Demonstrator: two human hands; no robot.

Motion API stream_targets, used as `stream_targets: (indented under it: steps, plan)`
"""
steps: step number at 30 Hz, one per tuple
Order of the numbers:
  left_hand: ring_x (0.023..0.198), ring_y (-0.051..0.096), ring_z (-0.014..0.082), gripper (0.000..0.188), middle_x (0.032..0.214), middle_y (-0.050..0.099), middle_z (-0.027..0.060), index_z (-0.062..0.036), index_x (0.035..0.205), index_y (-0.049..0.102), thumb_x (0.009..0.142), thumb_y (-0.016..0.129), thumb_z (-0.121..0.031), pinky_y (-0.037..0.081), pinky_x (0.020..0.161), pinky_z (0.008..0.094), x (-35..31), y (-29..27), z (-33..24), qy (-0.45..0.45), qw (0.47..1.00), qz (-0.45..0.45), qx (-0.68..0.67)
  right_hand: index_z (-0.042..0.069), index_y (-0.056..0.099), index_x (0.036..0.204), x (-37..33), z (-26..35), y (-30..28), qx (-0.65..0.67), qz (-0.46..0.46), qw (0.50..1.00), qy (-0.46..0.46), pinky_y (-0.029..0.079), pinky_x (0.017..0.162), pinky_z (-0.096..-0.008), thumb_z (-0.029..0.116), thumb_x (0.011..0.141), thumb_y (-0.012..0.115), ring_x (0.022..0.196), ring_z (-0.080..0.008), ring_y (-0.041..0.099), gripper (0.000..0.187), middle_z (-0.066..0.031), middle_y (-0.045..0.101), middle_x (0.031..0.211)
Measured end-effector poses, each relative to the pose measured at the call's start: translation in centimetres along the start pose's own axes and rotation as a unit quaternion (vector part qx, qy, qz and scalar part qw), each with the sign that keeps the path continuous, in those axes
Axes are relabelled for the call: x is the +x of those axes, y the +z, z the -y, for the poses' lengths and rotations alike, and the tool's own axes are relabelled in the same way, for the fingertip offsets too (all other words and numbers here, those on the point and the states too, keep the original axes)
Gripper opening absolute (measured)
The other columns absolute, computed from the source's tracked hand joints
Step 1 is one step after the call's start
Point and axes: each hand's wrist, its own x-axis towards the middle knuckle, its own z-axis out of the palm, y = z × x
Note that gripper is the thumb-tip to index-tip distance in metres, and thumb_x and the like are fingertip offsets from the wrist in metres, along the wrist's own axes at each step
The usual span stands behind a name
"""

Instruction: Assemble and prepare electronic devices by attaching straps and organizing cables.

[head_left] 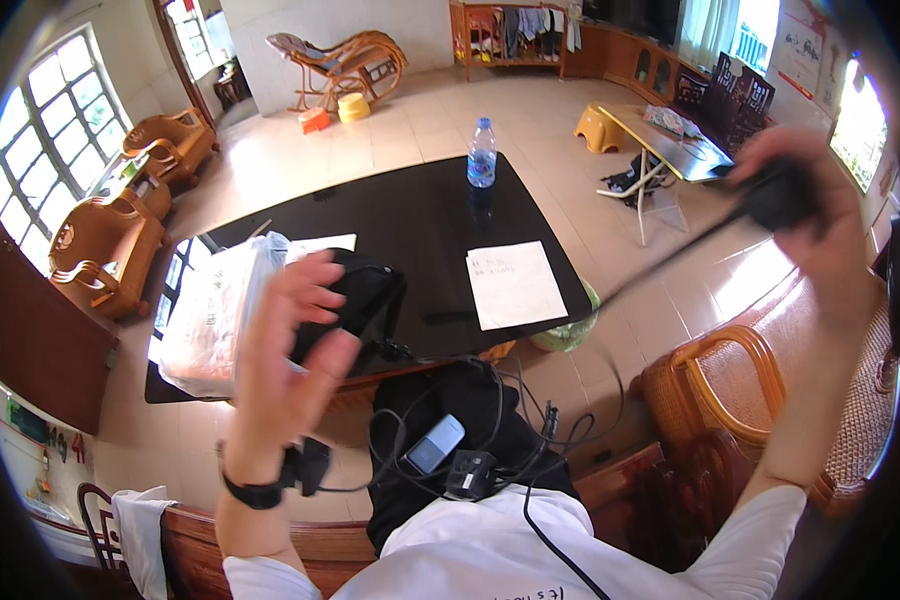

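My left hand (295,335) is raised over the near left part of a black table (410,220), fingers spread and holding nothing. Behind it, partly hidden, lies a black pouch-like thing (375,290). A clear plastic bag (210,320) with a pale package in it lies beside that hand. Up at the right, my right hand (815,205) is closed around a black object (782,195), too blurred to name; a dark cable (660,265) runs from it toward my lap. Tangled black cables (500,415), a light blue phone-like device (436,443) and a black block (470,474) rest on my lap.
On the table are a water bottle (482,155) and a white paper sheet (515,285). A green bin (570,330) stands at its right edge. Wicker chairs (115,240) line the left; a wicker seat (735,380) is close on my right. Farther back stands a folding table (670,140).
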Motion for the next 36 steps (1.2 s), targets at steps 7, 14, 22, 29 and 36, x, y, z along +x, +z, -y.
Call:
stream_targets:
  steps: [7, 14, 22, 29, 36]
  plan:
    - [0.109, 0.047, 0.0208, 0.100, 0.132, 0.036, 0.0153, -0.0077, 0.141, 0.014, 0.066, 0.079, -0.022, 0.041, 0.090, 0.0334, -2.8, 7.1, -0.3, -0.087, 0.901, 0.039, -0.424, 0.004, 0.053, 0.114, 0.8, 2.1, 13.8, 0.222, 0.245, 0.931, 0.157, 0.046, 0.083, -0.0254, 0.007, 0.065, 0.063, 0.097, -0.0141, 0.055, 0.050, -0.0070, 0.059, 0.104]
    - [0.100, 0.053, 0.0134, 0.062, 0.113, 0.052, 0.0090, -0.0014, 0.128, 0.040, 0.074, 0.070, -0.001, 0.044, 0.089, 0.0271, -4.0, 9.0, 2.9, -0.124, 0.865, 0.007, -0.485, 0.007, 0.040, 0.130, -1.8, 2.6, 17.5, 0.356, 0.238, 0.877, 0.217, 0.046, 0.088, -0.0337, 0.001, 0.065, 0.065, 0.111, -0.0245, 0.051, 0.070, -0.0092, 0.043, 0.131]
    - [0.094, 0.060, 0.0241, 0.053, 0.111, 0.055, 0.0146, -0.0035, 0.130, 0.034, 0.084, 0.060, -0.008, 0.051, 0.081, 0.0350, -5.1, 10.9, 4.4, -0.172, 0.787, -0.104, -0.583, -0.001, 0.050, 0.114, -9.1, -2.5, 21.1, 0.272, -0.116, 0.944, 0.146, 0.046, 0.072, -0.0263, 0.002, 0.071, 0.065, 0.104, -0.0173, 0.050, 0.045, -0.0160, 0.048, 0.122]
    - [0.094, 0.059, 0.0253, 0.047, 0.115, 0.050, 0.0148, -0.0060, 0.133, 0.028, 0.091, 0.048, -0.009, 0.050, 0.081, 0.0350, -5.9, 10.8, 5.7, -0.190, 0.656, -0.030, -0.730, 0.001, 0.044, 0.124, -9.9, -0.9, 26.3, 0.642, 0.019, 0.688, 0.339, 0.045, 0.071, -0.0253, 0.012, 0.077, 0.065, 0.083, -0.0130, 0.056, 0.052, -0.0129, 0.056, 0.110]
    - [0.107, 0.050, 0.0173, 0.052, 0.118, 0.049, 0.0105, -0.0056, 0.133, 0.028, 0.088, 0.054, -0.006, 0.041, 0.092, 0.0324, -5.9, 10.6, 5.6, -0.206, 0.736, -0.002, -0.645, 0.004, 0.032, 0.134, -6.5, -0.4, 26.6, 0.632, 0.070, 0.716, 0.288, 0.045, 0.081, -0.0277, 0.014, 0.078, 0.066, 0.106, -0.0156, 0.049, 0.066, -0.0140, 0.046, 0.125]
